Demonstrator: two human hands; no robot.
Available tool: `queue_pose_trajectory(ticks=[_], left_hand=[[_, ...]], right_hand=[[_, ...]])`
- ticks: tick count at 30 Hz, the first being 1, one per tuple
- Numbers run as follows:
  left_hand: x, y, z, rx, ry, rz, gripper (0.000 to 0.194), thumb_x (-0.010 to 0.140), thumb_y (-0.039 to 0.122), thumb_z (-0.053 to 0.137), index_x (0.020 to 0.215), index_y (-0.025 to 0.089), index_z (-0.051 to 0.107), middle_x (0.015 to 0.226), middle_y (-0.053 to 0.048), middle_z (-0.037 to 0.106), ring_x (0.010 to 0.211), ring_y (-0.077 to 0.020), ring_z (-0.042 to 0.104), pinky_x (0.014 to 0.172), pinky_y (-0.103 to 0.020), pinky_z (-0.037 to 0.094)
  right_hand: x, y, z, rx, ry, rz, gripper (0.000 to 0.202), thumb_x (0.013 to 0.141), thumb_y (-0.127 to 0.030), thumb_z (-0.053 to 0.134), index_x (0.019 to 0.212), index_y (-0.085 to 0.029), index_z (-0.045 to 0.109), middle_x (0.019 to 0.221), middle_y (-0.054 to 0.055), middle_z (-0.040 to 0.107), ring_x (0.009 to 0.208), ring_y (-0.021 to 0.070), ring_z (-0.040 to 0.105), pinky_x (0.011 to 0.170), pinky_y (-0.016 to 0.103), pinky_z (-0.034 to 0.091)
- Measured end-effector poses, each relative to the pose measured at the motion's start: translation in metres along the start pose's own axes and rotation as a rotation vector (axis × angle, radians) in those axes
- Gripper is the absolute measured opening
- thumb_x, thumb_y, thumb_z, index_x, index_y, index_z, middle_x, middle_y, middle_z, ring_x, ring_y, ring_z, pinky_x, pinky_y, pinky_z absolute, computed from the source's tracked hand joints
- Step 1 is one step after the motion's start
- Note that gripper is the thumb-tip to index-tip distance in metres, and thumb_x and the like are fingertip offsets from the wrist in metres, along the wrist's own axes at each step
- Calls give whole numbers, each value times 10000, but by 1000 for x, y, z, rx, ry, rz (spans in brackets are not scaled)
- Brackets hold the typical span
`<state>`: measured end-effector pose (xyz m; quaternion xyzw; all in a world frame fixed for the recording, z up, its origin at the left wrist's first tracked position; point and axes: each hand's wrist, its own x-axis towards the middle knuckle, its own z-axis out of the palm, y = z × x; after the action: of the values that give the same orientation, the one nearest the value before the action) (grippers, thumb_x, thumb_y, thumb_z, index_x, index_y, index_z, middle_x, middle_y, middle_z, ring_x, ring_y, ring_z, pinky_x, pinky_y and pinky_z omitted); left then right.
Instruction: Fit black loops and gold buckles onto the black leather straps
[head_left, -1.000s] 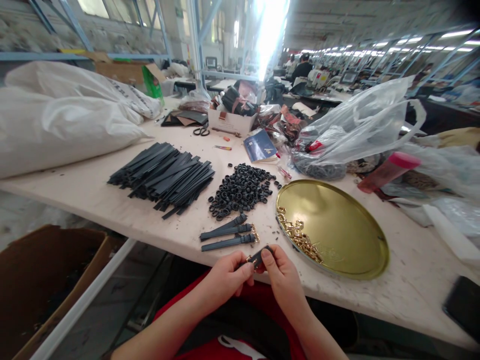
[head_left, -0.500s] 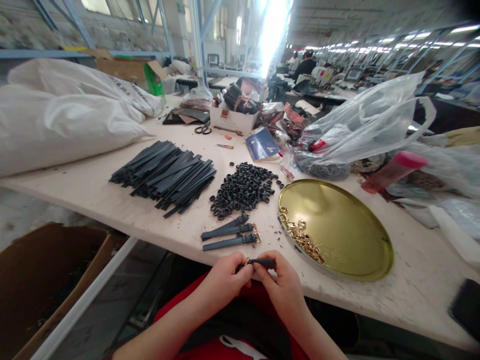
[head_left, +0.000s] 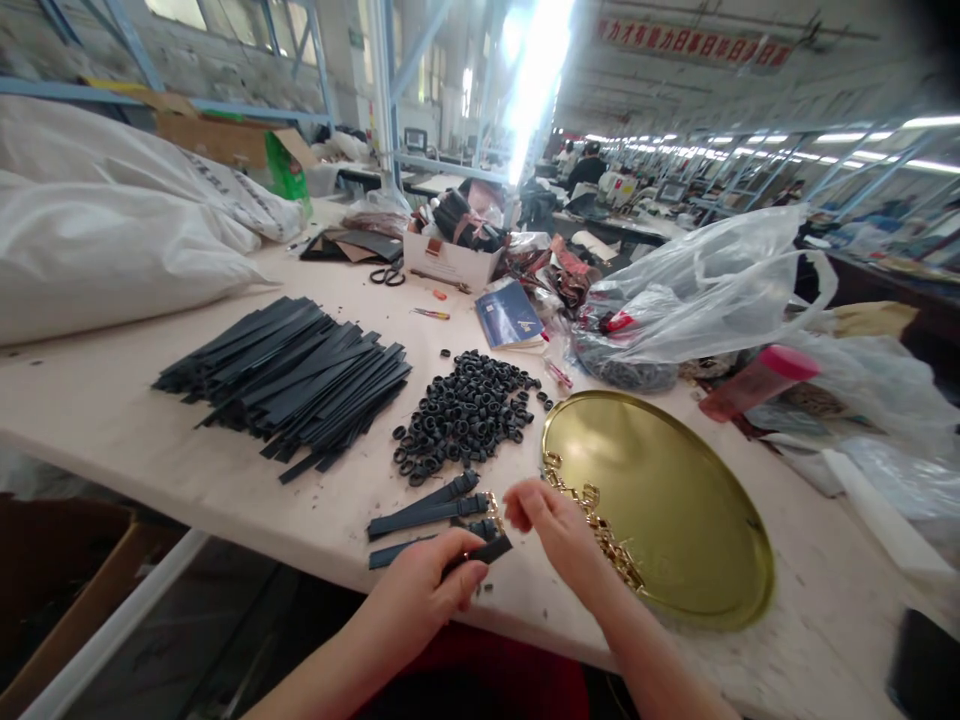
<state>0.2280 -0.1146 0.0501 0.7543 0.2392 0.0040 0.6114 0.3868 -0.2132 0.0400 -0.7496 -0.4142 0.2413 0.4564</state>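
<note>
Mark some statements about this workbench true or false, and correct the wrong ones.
1. The left grip holds a dark strap. True.
2. The right grip is clasped around that strap too. False: the right grip is apart from it.
3. The dark loops lie between the dark strips and the gold tray. True.
4. Gold buckles cover the whole tray. False: the gold buckles gather along its left side.
5. A blue booklet lies beyond the loops. True.

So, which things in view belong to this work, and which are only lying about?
Likely for the work: held dark strap, buckled straps, dark strips, small loops, gold hardware, round tray.
Apparently just lying about: scissors, blue booklet, pink-lidded container.
</note>
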Motion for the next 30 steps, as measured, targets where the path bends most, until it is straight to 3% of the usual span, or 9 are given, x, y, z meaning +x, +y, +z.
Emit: queue_pose_trajectory(ticks=[2,5,8,13,16,20,26,30], left_hand=[[6,1,-3,34,51,6,227,810,360,444,848,170,562,537,52,516,509,-101,445,526,-202,335],[13,0,-6,-6,98,-16,228,817,378,430,811,175,534,503,65,489,477,-96,405,515,-204,316],[17,-2,-9,-30,101,-35,212,813,373,436,789,180,519,483,74,473,454,-93,390,514,-206,316],[20,-2,-11,-43,187,-26,229,812,382,435,745,178,512,471,71,457,463,-95,409,512,-205,317],[23,2,-8,-84,249,-7,246,818,398,419,729,182,495,469,72,457,426,-87,388,494,-207,317],[22,7,0,-71,291,9,245,803,401,435,706,183,494,464,73,456,420,-88,391,476,-205,313],[3,8,10,6,280,15,250,796,380,430,683,173,510,471,63,453,467,-99,431,489,-202,315],[-5,7,10,40,207,16,240,786,360,429,663,170,510,461,67,432,452,-91,407,477,-193,306]], right_hand=[[37,12,-14,-395,209,-22,234,838,-347,426,749,-191,575,702,29,574,664,163,518,605,272,369],[80,27,-21,-508,250,-18,86,741,-210,546,663,-195,580,721,47,573,712,189,522,645,294,339],[96,35,-19,-489,236,-15,117,696,-140,565,592,-195,560,660,39,550,698,190,521,639,292,324],[66,26,-17,-358,167,-13,103,756,-257,527,681,-196,561,646,2,536,615,152,496,590,267,351],[32,8,-8,15,74,51,179,777,-364,521,753,-188,540,619,-25,527,581,128,487,565,246,382],[-3,-13,10,522,20,147,226,706,-382,634,737,-180,536,630,-34,533,604,112,483,600,240,390],[-20,-13,24,572,68,165,299,736,-436,601,631,-161,549,554,-26,535,562,108,470,591,245,376],[-27,-8,27,725,88,223,245,693,-398,657,726,-172,568,640,-28,552,574,104,489,596,249,396]])
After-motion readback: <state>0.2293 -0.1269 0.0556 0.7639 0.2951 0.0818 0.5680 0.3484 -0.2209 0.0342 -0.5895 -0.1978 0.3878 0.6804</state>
